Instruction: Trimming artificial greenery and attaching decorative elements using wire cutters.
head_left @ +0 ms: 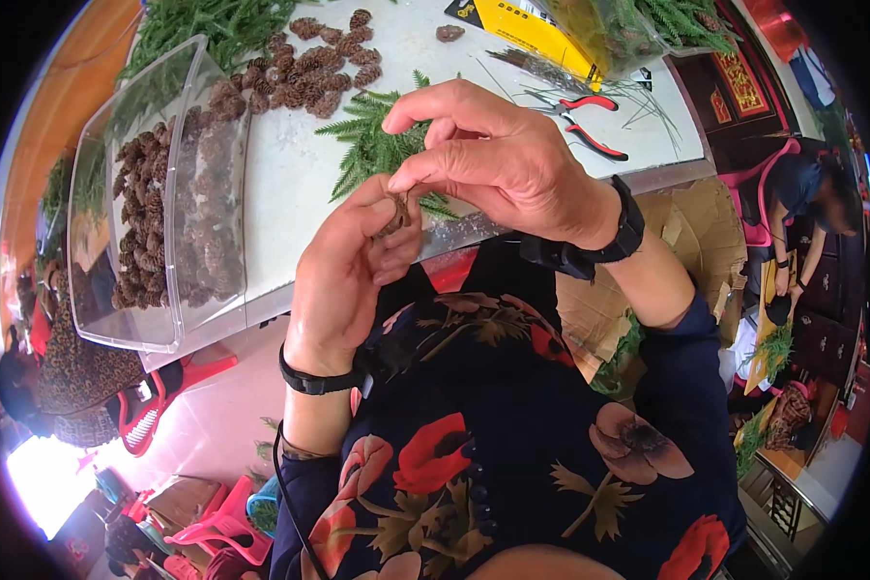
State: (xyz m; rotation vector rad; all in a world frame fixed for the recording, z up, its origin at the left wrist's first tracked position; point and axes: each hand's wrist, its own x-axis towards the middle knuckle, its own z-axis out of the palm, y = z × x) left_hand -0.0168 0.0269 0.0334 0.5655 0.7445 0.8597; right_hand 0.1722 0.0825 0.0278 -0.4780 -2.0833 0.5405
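My left hand (336, 259) pinches a small brown pine cone (394, 218) at the near edge of the table; the fingers partly cover it. Just above, my right hand (512, 164) has its thumb and a finger pressed together at the cone's top. Whatever lies between those right fingertips is too small to make out. Beyond both hands, green pine sprigs (362, 143) lie on the white tabletop (290, 184). Red-and-black handled pliers (597, 145) rest right of my right hand, near thin green wires (662, 121).
At left stands a clear plastic box (176, 280) with many pine cones. Loose cones (309, 75) are heaped behind it. Greenery (213, 34) and a yellow-and-black package (527, 34) occupy the far side. Flattened cardboard (681, 227) lies below right; another person (807, 198) works at far right.
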